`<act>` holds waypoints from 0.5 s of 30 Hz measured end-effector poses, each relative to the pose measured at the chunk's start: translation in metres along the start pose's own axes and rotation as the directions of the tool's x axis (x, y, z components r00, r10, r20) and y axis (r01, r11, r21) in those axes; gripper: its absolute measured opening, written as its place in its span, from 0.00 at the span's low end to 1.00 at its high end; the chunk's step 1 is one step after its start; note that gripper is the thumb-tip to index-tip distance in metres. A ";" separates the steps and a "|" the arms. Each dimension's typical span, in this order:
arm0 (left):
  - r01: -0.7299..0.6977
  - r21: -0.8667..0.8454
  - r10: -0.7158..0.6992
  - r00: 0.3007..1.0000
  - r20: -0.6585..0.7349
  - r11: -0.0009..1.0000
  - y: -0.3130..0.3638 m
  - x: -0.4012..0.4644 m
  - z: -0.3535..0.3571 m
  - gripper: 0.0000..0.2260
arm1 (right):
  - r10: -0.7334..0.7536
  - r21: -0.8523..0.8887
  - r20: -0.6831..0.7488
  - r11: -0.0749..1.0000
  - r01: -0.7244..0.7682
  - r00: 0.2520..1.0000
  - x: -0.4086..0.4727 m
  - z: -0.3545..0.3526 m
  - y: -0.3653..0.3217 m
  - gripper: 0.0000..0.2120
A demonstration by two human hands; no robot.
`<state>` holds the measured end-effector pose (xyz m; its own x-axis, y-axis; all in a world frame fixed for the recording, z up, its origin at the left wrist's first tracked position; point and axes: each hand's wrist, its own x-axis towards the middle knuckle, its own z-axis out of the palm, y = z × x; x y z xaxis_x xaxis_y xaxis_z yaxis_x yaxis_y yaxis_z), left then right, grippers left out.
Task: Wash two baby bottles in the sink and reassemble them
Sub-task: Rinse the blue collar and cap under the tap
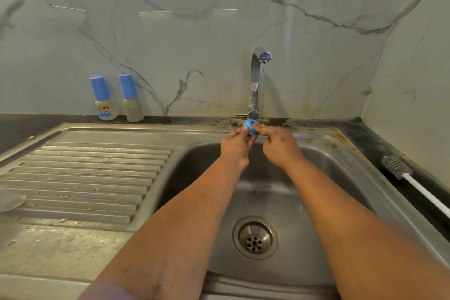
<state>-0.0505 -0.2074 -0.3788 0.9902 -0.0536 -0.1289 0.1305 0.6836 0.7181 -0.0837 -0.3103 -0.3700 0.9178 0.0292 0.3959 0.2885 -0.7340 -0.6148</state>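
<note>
Two small baby bottles with blue caps stand against the back wall: one with a cartoon label (105, 102) and a plain one (131, 101) to its right. Over the far edge of the steel sink (316, 153), under the tap (257, 80), my left hand (235, 147) and my right hand (280, 145) both pinch a small blue ring-shaped bottle part (249, 126). A thin stream of water runs from the tap spout onto that spot.
A ribbed steel draining board (85, 178) lies left of the basin, with a clear round piece (11, 200) at its left edge. A grey bottle brush with a white handle (411, 178) lies on the dark counter at the right. The drain (255, 237) is open.
</note>
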 end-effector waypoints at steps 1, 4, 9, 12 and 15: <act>0.012 0.009 -0.012 1.000 0.006 1.000 0.000 0.000 0.000 0.11 | 0.008 -0.017 -0.009 1.000 -0.008 1.000 0.001 0.000 0.001 0.27; 0.038 0.062 -0.039 0.999 0.020 0.997 -0.002 -0.006 0.004 0.12 | 0.030 -0.072 0.013 0.997 -0.029 0.999 0.001 -0.001 0.001 0.27; -0.005 0.064 0.006 1.000 -0.010 0.998 0.003 -0.002 -0.002 0.12 | -0.006 -0.057 0.011 0.998 0.006 1.000 -0.001 -0.003 -0.002 0.25; 0.022 0.046 -0.023 1.000 0.001 0.999 0.003 -0.006 0.000 0.13 | 0.014 -0.058 -0.051 0.998 -0.017 0.999 0.000 -0.003 -0.003 0.22; 0.048 0.075 -0.050 0.998 0.030 0.996 0.001 -0.011 0.006 0.12 | 0.060 -0.042 -0.003 0.997 -0.060 0.998 -0.001 -0.004 -0.002 0.25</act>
<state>-0.0607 -0.2105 -0.3726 0.9835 -0.1092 -0.1443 0.1808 0.6238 0.7604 -0.0862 -0.3117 -0.3667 0.9328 -0.0169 0.3599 0.2210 -0.7621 -0.6086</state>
